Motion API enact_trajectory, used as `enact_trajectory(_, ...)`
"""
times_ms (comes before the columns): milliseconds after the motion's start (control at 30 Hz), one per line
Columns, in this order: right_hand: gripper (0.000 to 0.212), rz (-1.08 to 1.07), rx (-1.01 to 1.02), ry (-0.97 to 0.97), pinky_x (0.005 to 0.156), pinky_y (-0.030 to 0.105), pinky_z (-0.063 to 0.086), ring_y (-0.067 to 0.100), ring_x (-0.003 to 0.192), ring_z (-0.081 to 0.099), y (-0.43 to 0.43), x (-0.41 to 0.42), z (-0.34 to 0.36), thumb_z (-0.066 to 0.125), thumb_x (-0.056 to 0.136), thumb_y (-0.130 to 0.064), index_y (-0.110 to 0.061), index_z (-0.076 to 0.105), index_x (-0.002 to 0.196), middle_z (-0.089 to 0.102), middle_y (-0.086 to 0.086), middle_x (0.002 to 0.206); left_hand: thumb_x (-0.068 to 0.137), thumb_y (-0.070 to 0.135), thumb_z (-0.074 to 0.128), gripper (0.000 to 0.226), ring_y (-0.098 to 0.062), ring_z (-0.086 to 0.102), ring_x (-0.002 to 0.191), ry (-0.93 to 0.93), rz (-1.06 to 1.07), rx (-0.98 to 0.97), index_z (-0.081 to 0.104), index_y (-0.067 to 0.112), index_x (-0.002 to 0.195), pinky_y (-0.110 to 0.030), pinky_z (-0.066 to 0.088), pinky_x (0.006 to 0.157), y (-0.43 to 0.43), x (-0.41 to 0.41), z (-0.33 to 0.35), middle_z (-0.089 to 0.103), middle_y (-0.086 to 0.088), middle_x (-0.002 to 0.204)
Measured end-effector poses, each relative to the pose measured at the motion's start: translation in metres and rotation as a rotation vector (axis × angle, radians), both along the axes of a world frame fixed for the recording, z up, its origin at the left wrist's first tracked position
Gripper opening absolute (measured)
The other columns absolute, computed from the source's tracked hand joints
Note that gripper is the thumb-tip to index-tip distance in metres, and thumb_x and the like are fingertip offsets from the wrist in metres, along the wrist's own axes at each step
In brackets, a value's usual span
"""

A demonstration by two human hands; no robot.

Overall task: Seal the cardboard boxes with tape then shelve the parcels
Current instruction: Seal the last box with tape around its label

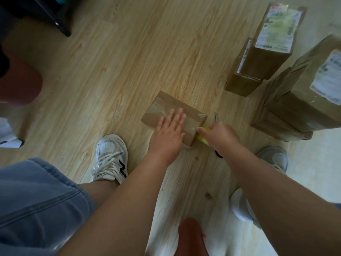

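Pale wood-grain floor (129, 61) fills the view from above, with a small cardboard box (166, 103) lying at its centre. Shiny clear tape (160, 109) crosses the box's top, and the strip's far end is hard to follow in the glare.

The person's left hand (169, 130) lies flat on the box's top, fingers straight and slightly spread, pointing toward 12 o'clock. The right hand (221, 135) sits at the box's 4 o'clock end, fingers curled round a yellow tape roll (203, 131) that is mostly hidden beneath them. The two hands are apart, with the box's end between them.

Scissors (216, 118) show only as a blade tip at 12 o'clock of the right hand and a dark handle at its 6 o'clock. Whether the hand touches them cannot be told.

At 2 o'clock of the box stands a tall parcel (267, 58) with a printed label, text unreadable. At 3 o'clock a larger parcel (295, 104) is cut off by the frame's edge.

A white sneaker (110, 157) rests at 7 o'clock of the box, and a grey shoe (275, 157) at 4 o'clock is half covered by the right forearm. Blue shorts (36, 200) fill the 8 o'clock corner.
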State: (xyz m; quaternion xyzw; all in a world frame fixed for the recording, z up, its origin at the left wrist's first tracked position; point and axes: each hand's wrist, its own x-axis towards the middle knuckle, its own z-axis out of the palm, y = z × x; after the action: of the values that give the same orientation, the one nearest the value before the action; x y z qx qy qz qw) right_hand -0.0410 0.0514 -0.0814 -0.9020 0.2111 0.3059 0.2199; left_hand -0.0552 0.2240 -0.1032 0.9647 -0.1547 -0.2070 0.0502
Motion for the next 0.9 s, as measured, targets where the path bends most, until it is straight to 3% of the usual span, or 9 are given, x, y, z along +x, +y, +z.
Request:
enact_trajectory(167, 0.058, 0.0, -0.01, 0.024, 0.071, 0.033, 0.054, 0.021, 0.081, 0.063, 0.0, 0.003, -0.003, 0.058, 0.091, -0.062, -0.012, 0.065, 0.119, 0.059, 0.002, 0.082, 0.108, 0.035, 0.009, 0.053, -0.014, -0.029, 0.146, 0.078, -0.051, -0.054, -0.019, 0.029, 0.153, -0.036, -0.017, 0.12, -0.004, -0.011, -0.005, -0.029, 0.007, 0.16)
enact_trajectory(300, 0.062, 0.043, 0.005, 0.077, 0.069, 0.032, 0.048, 0.018, 0.074, 0.056, -0.003, 0.01, 0.0, 0.054, 0.092, -0.065, -0.014, 0.063, 0.126, 0.054, 0.0, 0.081, 0.107, 0.037, 0.006, 0.054, -0.015, -0.029, 0.146, 0.054, -0.04, 0.003, -0.021, 0.029, 0.153, -0.037, -0.016, 0.12, -0.008, -0.013, -0.004, -0.03, 0.007, 0.159)
enact_trajectory(400, 0.063, 0.04, 0.131, 0.071, 0.073, 0.031, 0.042, 0.023, 0.094, 0.061, -0.013, 0.009, 0.002, 0.05, 0.094, -0.065, -0.015, 0.061, 0.13, 0.064, 0.005, 0.106, 0.107, 0.038, 0.007, 0.055, -0.017, -0.024, 0.148, 0.03, 0.019, 0.003, -0.018, 0.027, 0.154, -0.04, -0.011, 0.122, -0.011, -0.018, -0.004, -0.026, 0.004, 0.161)
enact_trajectory(467, 0.052, -0.01, 0.239, 0.038, 0.075, 0.031, 0.042, 0.022, 0.101, 0.06, -0.02, 0.007, 0.004, 0.053, 0.096, -0.058, -0.015, 0.062, 0.124, 0.065, 0.006, 0.114, 0.106, 0.038, 0.009, 0.056, -0.021, -0.018, 0.15, 0.019, 0.078, 0.028, -0.016, 0.024, 0.155, -0.042, -0.004, 0.123, -0.015, -0.023, -0.001, -0.02, 0.001, 0.163)
enact_trajectory(567, 0.031, -0.011, 0.278, -0.027, 0.068, 0.031, 0.042, 0.015, 0.087, 0.056, -0.025, 0.01, 0.007, 0.059, 0.096, -0.049, -0.019, 0.062, 0.105, 0.061, -0.001, 0.097, 0.106, 0.042, 0.012, 0.059, -0.028, -0.002, 0.152, 0.003, 0.115, 0.096, -0.009, 0.02, 0.157, -0.043, 0.011, 0.122, -0.02, -0.025, 0.003, -0.006, -0.005, 0.165)
enact_trajectory(700, 0.02, 0.074, 0.273, -0.035, 0.068, 0.031, 0.043, 0.016, 0.087, 0.057, -0.019, 0.021, 0.007, 0.058, 0.098, -0.042, -0.022, 0.063, 0.102, 0.061, -0.002, 0.095, 0.103, 0.053, 0.02, 0.069, -0.027, 0.027, 0.138, -0.058, -0.037, 0.146, 0.004, 0.014, 0.157, -0.039, 0.023, 0.111, -0.013, 0.0, 0.011, 0.023, -0.01, 0.155)
enact_trajectory(733, 0.023, 0.092, 0.259, -0.021, 0.069, 0.031, 0.044, 0.017, 0.089, 0.057, -0.018, 0.024, 0.006, 0.056, 0.099, -0.042, -0.022, 0.064, 0.106, 0.062, 0.0, 0.097, 0.102, 0.056, 0.017, 0.07, -0.027, 0.02, 0.143, -0.049, -0.096, 0.168, 0.0, 0.016, 0.157, -0.042, 0.017, 0.115, -0.008, 0.007, 0.009, 0.017, -0.009, 0.158)
enact_trajectory(800, 0.029, 0.115, 0.241, 0.01, 0.072, 0.033, 0.044, 0.018, 0.091, 0.058, -0.017, 0.026, 0.006, 0.054, 0.1, -0.045, -0.021, 0.063, 0.114, 0.063, 0.001, 0.103, 0.1, 0.059, 0.009, 0.068, -0.025, -0.012, 0.151, 0.001, -0.175, 0.184, -0.015, 0.027, 0.155, -0.053, -0.004, 0.12, 0.001, 0.012, 0.002, -0.012, -0.003, 0.165)
enact_trajectory(900, 0.032, 0.126, 0.214, 0.033, 0.075, 0.035, 0.046, 0.018, 0.088, 0.058, -0.019, 0.026, 0.004, 0.052, 0.1, -0.047, -0.021, 0.062, 0.116, 0.061, 0.0, 0.098, 0.099, 0.06, 0.005, 0.061, -0.018, -0.037, 0.143, 0.083, -0.11, 0.061, -0.025, 0.04, 0.148, -0.059, -0.018, 0.114, 0.008, 0.013, -0.008, -0.035, 0.009, 0.157)
